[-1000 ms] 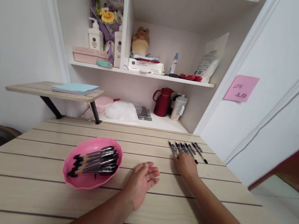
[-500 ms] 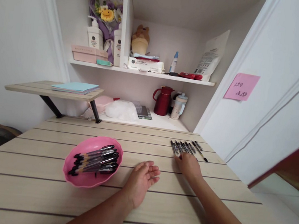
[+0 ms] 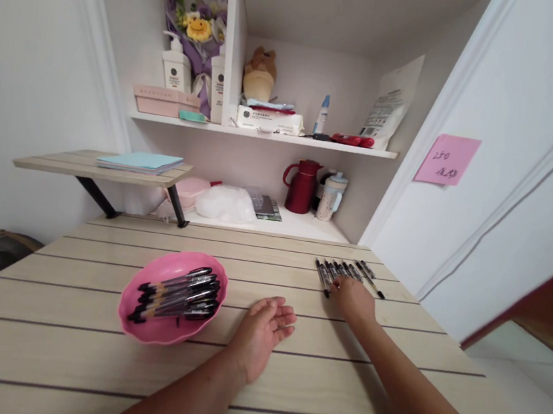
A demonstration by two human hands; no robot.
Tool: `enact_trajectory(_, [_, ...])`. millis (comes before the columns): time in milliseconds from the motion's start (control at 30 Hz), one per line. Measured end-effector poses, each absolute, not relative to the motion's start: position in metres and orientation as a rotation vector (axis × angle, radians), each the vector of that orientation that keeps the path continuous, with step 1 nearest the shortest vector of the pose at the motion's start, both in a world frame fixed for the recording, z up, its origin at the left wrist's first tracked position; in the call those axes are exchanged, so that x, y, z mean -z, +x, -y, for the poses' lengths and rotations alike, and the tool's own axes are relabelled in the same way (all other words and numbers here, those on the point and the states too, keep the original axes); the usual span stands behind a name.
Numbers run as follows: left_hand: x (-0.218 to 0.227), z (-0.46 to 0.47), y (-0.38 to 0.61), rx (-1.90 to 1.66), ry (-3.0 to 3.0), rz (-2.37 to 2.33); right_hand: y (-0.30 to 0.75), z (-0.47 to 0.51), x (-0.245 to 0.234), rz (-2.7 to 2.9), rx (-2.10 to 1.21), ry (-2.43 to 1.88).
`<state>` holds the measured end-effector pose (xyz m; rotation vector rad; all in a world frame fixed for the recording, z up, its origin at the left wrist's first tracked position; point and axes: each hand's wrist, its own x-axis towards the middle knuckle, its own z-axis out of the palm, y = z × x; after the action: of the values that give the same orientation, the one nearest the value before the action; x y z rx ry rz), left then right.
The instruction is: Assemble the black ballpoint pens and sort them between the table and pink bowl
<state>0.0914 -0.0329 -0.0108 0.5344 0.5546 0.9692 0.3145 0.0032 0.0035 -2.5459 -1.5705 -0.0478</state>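
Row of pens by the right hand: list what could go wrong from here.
1. The right hand is right among the closely spaced row of pens, so a small slip might nudge neighbours askew or set one rolling.
2. The left hand rests close beside the pink bowl; a sweep toward it could bump the bowl.
3. The pens in the bowl lie heaped on one another, so a bump might make them slide.

Table top [image 3: 61, 356]: pale wood-grain boards, dark seams running crosswise. Observed directly on it: one pink wavy-rimmed bowl [image 3: 168, 269], left of centre; a row of pens [image 3: 344, 270], right and rearward; a black-legged stand [image 3: 45, 162], rear left.
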Motion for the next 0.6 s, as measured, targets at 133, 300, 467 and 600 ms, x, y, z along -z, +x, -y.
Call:
enact_trajectory(133, [0.009,0.034,0.092,-0.970,0.545,-0.575,0.314,-0.010,-0.001,1.584,0.047,-2.557])
enact_trajectory(300, [0.009,0.033,0.093,-0.968,0.544,-0.575,0.315,-0.015,0.000,1.600,0.046,-2.564])
enact_trajectory(467, [0.011,0.032,0.093,-0.962,0.540,-0.569,0.316,-0.017,0.002,1.600,0.062,-2.568])
enact_trajectory(600, [0.011,0.031,0.093,-0.961,0.539,-0.569,0.314,-0.017,0.004,1.596,0.066,-2.567])
